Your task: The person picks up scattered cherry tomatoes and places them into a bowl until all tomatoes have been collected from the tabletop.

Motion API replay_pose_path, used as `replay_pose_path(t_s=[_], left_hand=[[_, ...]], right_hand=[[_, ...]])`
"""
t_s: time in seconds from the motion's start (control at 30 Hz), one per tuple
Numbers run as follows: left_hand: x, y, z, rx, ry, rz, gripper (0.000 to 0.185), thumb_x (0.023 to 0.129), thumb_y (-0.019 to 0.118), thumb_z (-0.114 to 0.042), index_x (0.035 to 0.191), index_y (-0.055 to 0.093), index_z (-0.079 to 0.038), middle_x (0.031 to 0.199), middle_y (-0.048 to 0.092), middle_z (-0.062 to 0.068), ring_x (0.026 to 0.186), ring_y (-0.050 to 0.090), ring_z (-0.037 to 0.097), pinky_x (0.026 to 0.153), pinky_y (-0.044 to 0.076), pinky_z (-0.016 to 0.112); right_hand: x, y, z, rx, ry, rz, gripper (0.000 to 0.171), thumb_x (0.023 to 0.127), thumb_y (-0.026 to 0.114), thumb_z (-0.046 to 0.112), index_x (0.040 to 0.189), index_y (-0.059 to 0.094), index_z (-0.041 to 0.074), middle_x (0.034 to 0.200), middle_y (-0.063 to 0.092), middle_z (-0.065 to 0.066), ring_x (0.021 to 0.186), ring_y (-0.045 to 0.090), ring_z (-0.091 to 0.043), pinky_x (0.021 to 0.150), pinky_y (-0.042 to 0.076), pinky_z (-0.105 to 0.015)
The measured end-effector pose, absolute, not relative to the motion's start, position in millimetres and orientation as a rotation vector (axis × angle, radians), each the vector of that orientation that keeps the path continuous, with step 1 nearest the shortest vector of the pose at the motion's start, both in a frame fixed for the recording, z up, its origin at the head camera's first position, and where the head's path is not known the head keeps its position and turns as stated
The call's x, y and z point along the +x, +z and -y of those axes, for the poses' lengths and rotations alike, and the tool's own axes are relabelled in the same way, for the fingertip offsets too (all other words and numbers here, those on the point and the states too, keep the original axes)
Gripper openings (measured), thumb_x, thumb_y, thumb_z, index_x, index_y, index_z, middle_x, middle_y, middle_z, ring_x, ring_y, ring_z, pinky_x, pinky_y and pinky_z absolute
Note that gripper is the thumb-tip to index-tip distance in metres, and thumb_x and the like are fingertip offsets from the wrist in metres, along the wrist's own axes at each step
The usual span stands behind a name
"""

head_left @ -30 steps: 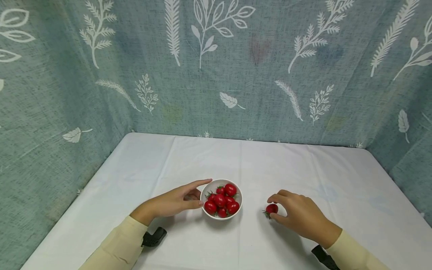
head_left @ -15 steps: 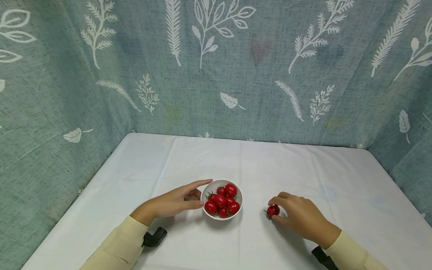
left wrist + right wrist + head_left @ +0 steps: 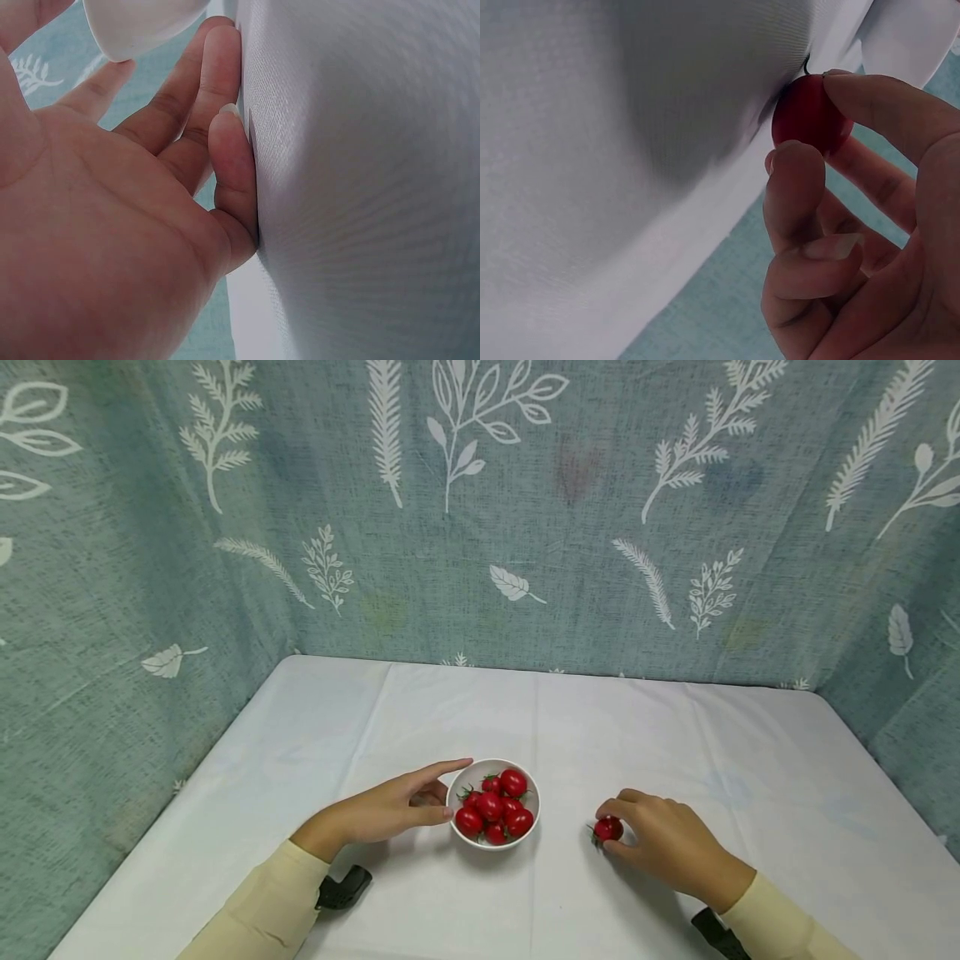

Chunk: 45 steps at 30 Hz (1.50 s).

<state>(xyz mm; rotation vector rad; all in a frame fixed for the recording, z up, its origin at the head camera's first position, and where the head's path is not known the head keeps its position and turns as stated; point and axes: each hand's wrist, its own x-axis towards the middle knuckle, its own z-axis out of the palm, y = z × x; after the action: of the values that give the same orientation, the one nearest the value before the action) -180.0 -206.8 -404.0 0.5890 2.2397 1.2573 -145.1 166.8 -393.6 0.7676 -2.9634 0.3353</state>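
Observation:
A white bowl (image 3: 456, 837) with several red cherry tomatoes (image 3: 490, 807) sits mid-table in the head view. My left hand (image 3: 390, 806) stands at its left side, thumb and forefinger spread along the rim. In the left wrist view, a fingertip touches the bowl (image 3: 139, 26) from below, and the lower fingers (image 3: 223, 60) rest along the tablecloth. To the right of the bowl, my right hand (image 3: 667, 839) pinches a single cherry tomato (image 3: 607, 829) between thumb and fingers, its green stem end pointing left. In the right wrist view this tomato (image 3: 804, 116) is close against the cloth.
A white cloth (image 3: 630, 735) covers the table. Behind it and at both sides hangs a blue-green curtain (image 3: 450, 577) with white leaf prints. Black wrist mounts (image 3: 343, 887) sit on both forearms, low over the cloth.
My right hand's thumb and fingers have drawn in on the single cherry tomato, which has moved slightly right and nearer. The left hand and the bowl have stayed in place.

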Motion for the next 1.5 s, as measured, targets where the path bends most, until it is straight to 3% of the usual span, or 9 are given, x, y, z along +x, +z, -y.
replay_pose_path(t_s=[1.13,1.5], left_hand=[[-177.0,-402.4,207.4,0.600,1.241,-2.252,0.068,0.099,0.064,-0.034,0.157,0.029,-0.032,0.122,0.063,0.006,0.114,0.062,0.020,0.094,0.046,0.042],[-177.5,-404.0,207.8,0.605,1.259,-2.247,0.067,0.099,0.063,-0.035,0.157,0.030,-0.035,0.122,0.064,0.005,0.115,0.061,0.020,0.095,0.046,0.043]], right_hand=[[-159.2,-356.5,-105.5,1.011,0.423,2.735,0.024,0.082,0.083,0.025,0.104,0.074,0.021,0.097,0.068,0.008,0.070,0.061,-0.003,0.056,0.044,-0.018],[-161.9,-359.8,-85.9,1.007,0.432,2.800,0.029,0.084,0.081,0.032,0.110,0.074,0.021,0.104,0.069,0.005,0.077,0.068,-0.011,0.061,0.049,-0.025]])
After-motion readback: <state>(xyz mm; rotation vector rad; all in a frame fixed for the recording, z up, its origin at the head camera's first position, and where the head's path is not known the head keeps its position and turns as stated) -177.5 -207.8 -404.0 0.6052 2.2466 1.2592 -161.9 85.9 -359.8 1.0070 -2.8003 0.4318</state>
